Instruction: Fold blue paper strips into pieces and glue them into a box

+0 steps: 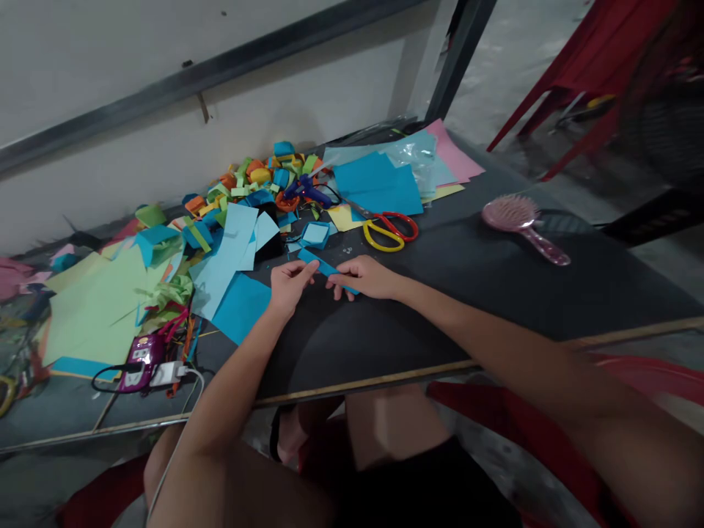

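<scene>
Blue paper strip [324,268] pinched between both hands [330,282], bare tabletop [467,293] rightward.

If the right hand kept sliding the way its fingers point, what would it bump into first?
The right hand points leftward along the blue paper strip, so it would probably meet the left hand first, which holds the strip's other end. Past that lie blue paper sheets. Depth is hard to judge.

One pair of scissors [391,229], one pink hairbrush [523,224], one blue glue gun [309,191], two hands.
</scene>
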{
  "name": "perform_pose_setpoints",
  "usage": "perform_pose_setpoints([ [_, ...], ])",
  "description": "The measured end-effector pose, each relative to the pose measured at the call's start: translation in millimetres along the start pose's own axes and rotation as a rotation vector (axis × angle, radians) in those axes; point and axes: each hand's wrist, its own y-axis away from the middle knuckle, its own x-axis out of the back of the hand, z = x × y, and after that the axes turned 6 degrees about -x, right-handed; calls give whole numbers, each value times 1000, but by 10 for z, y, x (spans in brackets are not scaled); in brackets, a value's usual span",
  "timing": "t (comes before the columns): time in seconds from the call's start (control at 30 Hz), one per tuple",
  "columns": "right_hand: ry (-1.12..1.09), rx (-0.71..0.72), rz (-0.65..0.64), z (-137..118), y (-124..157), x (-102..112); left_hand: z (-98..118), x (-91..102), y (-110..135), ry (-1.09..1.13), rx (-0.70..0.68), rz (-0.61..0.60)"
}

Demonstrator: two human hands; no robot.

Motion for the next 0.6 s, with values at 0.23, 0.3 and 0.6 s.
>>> perform_pose_setpoints([
  [0.23,1,-34,-18,20,0,-9,3,14,-3,65,-7,33],
  [0.3,-11,-68,-28,0,3,-15,-6,16,-5,86,-8,46],
  [0.6,-15,-161,-51,-54,-8,-18,-54,11,-29,130,129,140],
])
